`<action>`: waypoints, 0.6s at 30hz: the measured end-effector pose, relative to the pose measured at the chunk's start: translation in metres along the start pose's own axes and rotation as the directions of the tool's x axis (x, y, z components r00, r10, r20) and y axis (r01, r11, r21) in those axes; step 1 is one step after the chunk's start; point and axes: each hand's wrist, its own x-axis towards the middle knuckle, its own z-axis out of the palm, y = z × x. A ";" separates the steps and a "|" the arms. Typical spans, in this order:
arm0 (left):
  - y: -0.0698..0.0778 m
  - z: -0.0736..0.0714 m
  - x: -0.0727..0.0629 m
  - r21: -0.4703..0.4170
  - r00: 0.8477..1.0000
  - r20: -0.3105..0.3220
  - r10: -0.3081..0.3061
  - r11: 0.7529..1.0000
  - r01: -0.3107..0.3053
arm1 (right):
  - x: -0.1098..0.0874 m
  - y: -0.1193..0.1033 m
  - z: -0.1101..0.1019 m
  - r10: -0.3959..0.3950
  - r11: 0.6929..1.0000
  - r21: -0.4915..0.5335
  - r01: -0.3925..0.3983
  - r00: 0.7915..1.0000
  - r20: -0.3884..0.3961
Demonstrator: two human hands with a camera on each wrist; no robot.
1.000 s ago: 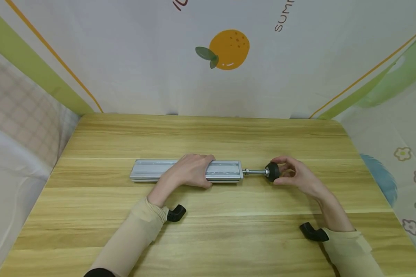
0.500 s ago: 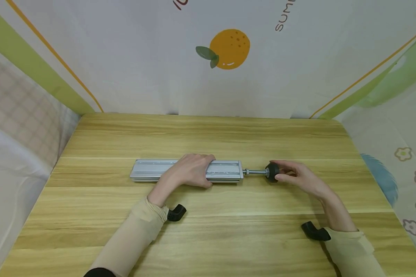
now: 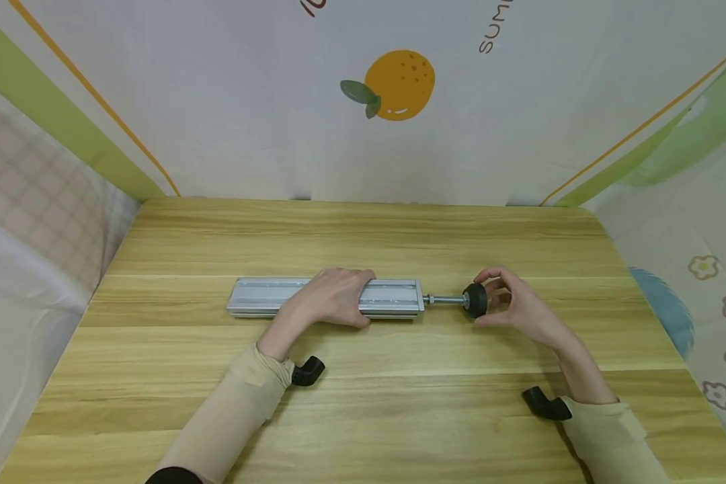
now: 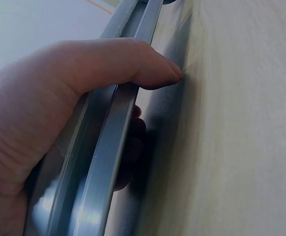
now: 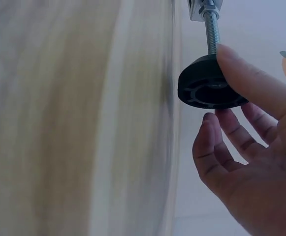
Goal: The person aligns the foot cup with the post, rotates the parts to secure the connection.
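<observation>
An aluminium extrusion (image 3: pixel 393 296) lies lengthwise across the wooden table. My left hand (image 3: pixel 333 296) grips it across its middle; the left wrist view shows the thumb (image 4: pixel 152 69) over one edge and fingertips curling out beneath. From the extrusion's right end a threaded rod (image 3: pixel 448 300) with a nut sticks out, ending in a black levelling foot (image 3: pixel 475 300). My right hand (image 3: pixel 517 309) holds the foot by its rim, thumb on the near side and a finger on the far side. In the right wrist view the foot's ribbed hollow underside (image 5: pixel 214 93) shows, other fingers loosely bent below it.
The wooden table (image 3: pixel 363 417) reaches back to a white curtain (image 3: pixel 248 121) printed with an orange. More printed cloth hangs at both sides. A black angled piece sticks out from each sleeve, such as the left angled piece (image 3: pixel 308 371).
My right fingers closed in at the foot half a second ago and are now spread round its rim again. The left hand and the extrusion have stayed in place.
</observation>
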 end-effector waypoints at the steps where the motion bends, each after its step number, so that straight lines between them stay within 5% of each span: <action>1: 0.000 0.000 0.000 0.000 1.000 0.001 -0.001 1.000 0.001 | 0.000 0.000 0.000 -0.005 1.000 -0.013 0.005 1.000 -0.002; 18: 0.000 -0.001 -0.001 0.006 1.000 -0.007 0.010 1.000 -0.010 | -0.003 0.001 -0.001 -0.090 0.992 -0.092 0.086 0.995 -0.041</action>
